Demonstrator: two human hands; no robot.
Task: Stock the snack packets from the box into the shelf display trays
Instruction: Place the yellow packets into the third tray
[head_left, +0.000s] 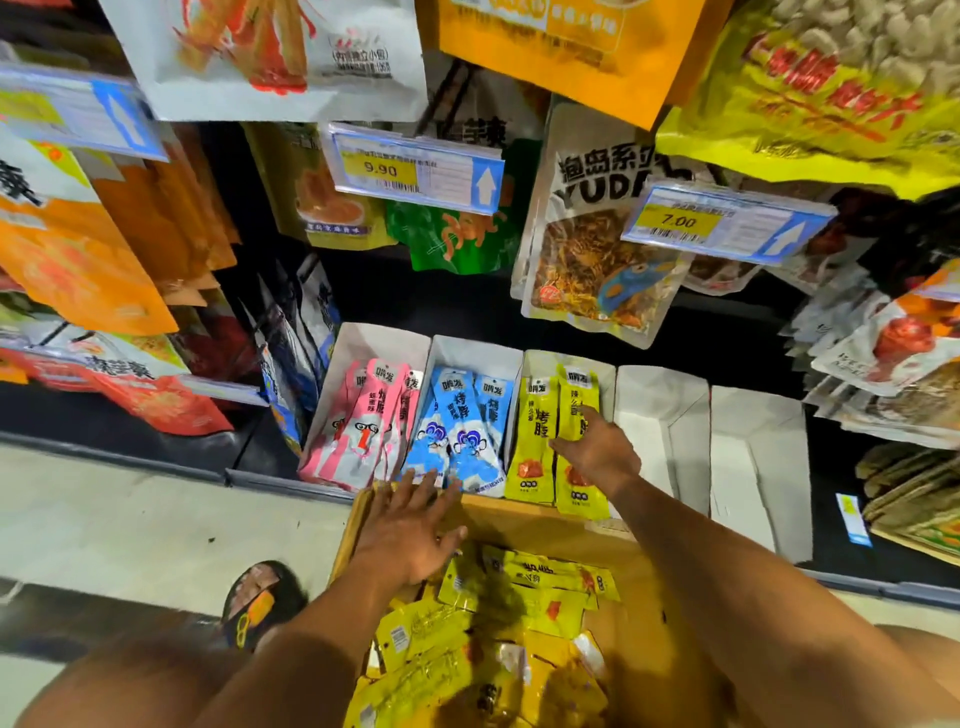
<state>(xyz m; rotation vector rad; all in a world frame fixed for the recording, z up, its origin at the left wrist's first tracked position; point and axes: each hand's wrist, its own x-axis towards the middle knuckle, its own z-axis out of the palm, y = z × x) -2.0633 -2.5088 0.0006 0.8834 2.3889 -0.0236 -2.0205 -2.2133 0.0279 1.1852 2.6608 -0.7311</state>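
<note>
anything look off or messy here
The two white trays right of the stocked yellow packets stand empty. In the cardboard box the loose packets lie jumbled, facing different ways. Nothing looks torn or spilled.

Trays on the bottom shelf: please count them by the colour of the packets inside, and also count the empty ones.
Pink-packet tray: 1
Blue-packet tray: 1
Yellow-packet tray: 1
Empty trays: 2
Total: 5
</note>
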